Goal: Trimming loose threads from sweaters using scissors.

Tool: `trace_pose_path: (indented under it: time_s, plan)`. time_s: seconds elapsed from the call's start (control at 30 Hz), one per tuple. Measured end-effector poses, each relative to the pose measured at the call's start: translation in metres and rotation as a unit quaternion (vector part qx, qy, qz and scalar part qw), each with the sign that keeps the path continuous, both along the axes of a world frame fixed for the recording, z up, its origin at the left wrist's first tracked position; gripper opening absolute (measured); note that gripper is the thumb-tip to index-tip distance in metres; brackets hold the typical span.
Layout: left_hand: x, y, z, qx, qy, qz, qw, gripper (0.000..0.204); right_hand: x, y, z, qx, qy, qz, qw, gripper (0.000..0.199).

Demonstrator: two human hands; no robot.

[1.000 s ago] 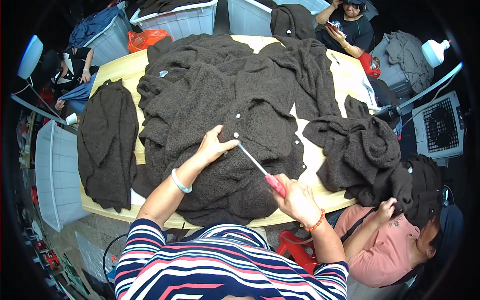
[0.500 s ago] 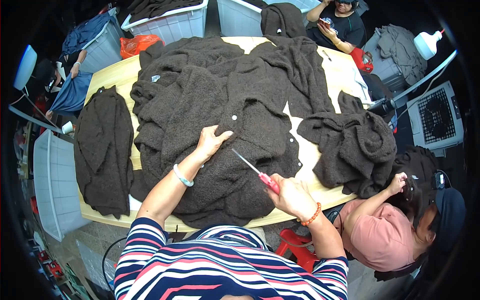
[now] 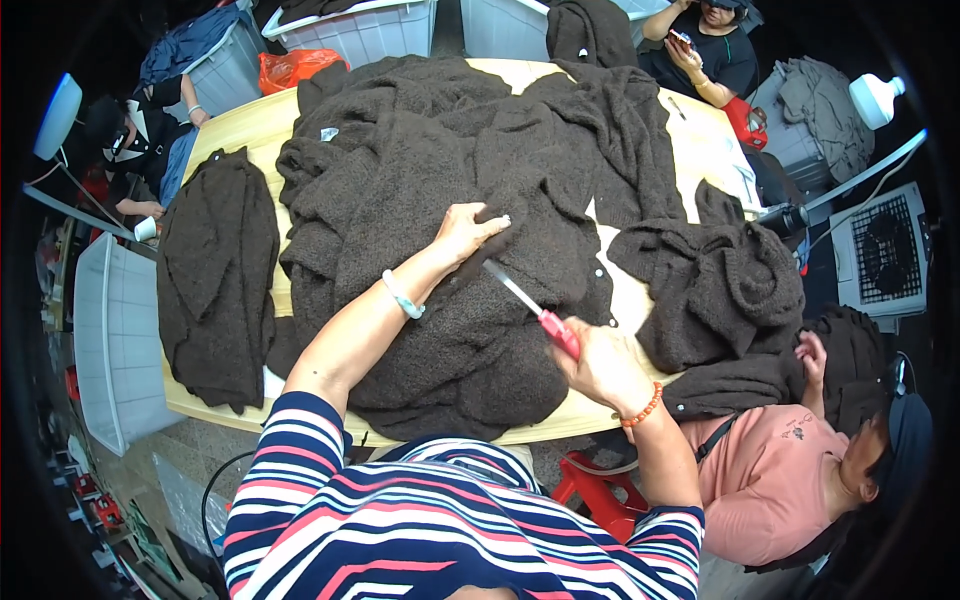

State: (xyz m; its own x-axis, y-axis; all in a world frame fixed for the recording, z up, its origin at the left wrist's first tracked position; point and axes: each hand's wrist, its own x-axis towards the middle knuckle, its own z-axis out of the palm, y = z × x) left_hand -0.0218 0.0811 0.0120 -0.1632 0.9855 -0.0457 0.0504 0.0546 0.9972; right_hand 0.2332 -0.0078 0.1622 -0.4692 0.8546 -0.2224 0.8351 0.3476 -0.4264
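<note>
**Scissors meet dark knitwear on a crowded worktable**

A person in a striped top works over a heap of dark brown knitted garments (image 3: 420, 200) spread across a pale wooden table (image 3: 240, 130). The left hand (image 3: 465, 232) lies on the knit, fingers (image 3: 492, 222) curled together and pinching up a fold of the fabric at their tips. The right hand (image 3: 600, 365) is clamped around the red handles of a pair of scissors (image 3: 530, 305), whose metal blades run up and to the left from the knuckles, their tip just below the left fingertips and touching the raised fold; whether the blades are parted cannot be told.

Knitwear covers nearly all the tabletop around both hands. Bare wood shows only as a narrow strip right of the scissors, along the near edge beneath the right wrist, and at the far left corner. A separate dark garment (image 3: 215, 275) lies well left of the left hand, drooping over the table's near edge. Another bundled dark garment (image 3: 720, 290) sits just right of the right hand, beside a seated person in a pink top (image 3: 770, 480). White plastic bins (image 3: 110, 340) flank the table's left side and far edge.
</note>
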Motion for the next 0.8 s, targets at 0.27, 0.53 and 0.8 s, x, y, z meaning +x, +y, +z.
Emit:
trace_pose_path:
  time_s: [0.27, 0.53, 0.8]
  plan:
    - [-0.049, -0.114, 0.046, 0.079, 0.443, -0.037, 0.892, 0.052, 0.012, -0.019, 0.002, -0.057, 0.054, 0.036, 0.996, 0.019]
    - [-0.060, -0.141, -0.005, 0.098, 0.340, -0.016, 0.935, 0.036, -0.010, -0.044, -0.009, -0.038, 0.019, 0.164, 0.985, 0.020]
    - [-0.043, -0.108, 0.026, -0.048, 0.258, -0.023, 0.965, 0.052, -0.008, -0.043, -0.011, 0.001, 0.047, 0.091, 0.995, 0.017]
